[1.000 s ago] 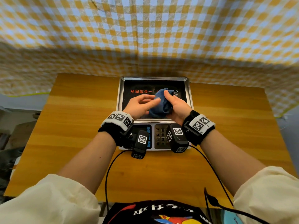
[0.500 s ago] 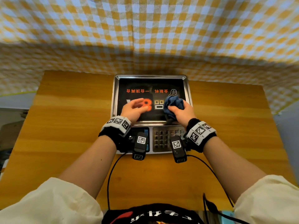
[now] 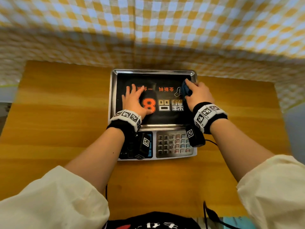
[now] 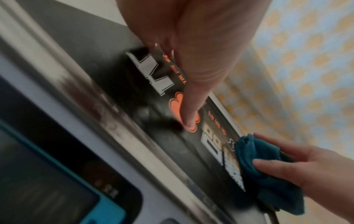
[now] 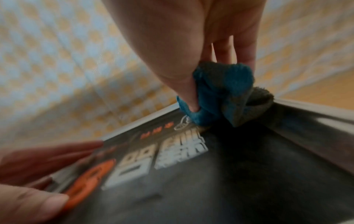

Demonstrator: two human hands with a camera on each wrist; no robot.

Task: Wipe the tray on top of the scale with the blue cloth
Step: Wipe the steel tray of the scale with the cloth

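Since half a second ago both of my hands have pushed farther up the tray: the left now lies flat over the printing, and the right has carried the cloth into the far right corner. On the left, my left hand (image 3: 134,100) rests open, fingers straight and spread, palm down on the black printed sheet (image 3: 165,118) that lines the steel tray (image 3: 112,90); I judge it is steadying the tray on the scale (image 3: 175,144). To the right, my right hand (image 3: 198,93) pinches the bunched blue cloth (image 3: 186,90), thumb dug into a fold, fingers pressing it against the tray floor just beside the raised rim. The cloth is soft terry, light and limp, so I'd keep it wadded and gripped by its bulk; a loose tail already hangs out near the corner and could drag or catch on the rim. The tray looks stiff and slick, and probably only sits loose on the scale, so it may slide if I push hard. My own left hand covers the left part of the sheet and stands in the way of a full sweep. Nearer me are the scale's keypad (image 3: 173,144) and display, the wooden table (image 3: 57,113) underneath, a checked cloth backdrop (image 3: 148,30) behind.
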